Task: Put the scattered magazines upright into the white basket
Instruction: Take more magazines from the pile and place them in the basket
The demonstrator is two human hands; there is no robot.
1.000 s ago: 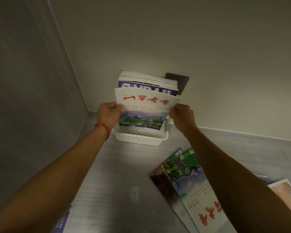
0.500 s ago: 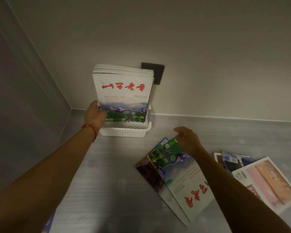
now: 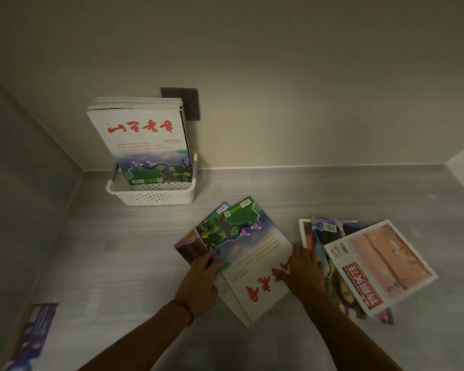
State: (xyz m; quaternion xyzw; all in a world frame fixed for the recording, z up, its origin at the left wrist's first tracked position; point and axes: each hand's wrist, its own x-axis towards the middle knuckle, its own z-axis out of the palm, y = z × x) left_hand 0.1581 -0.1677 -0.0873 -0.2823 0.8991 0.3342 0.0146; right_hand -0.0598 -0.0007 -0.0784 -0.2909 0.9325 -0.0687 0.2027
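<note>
The white basket (image 3: 150, 196) stands at the back left against the wall, with several magazines (image 3: 142, 140) upright in it. A white-and-green magazine with red characters (image 3: 249, 250) lies flat mid-table, on top of others. My left hand (image 3: 200, 283) rests on its left edge, fingers curled at the edge of the pile. My right hand (image 3: 302, 271) lies flat on its right side. To the right lies a second pile with a pink-covered magazine (image 3: 378, 266) on top. A blue magazine (image 3: 31, 333) lies at the near left.
The grey table (image 3: 113, 263) meets walls at the back and left, forming a corner behind the basket. A dark wall plate (image 3: 186, 100) sits behind the upright magazines. Bare tabletop lies between the basket and the piles.
My left hand has let go of the magazine in the basket and come down to the flat pile. My right hand has moved onto the white-and-green magazine. The view has shifted right.
</note>
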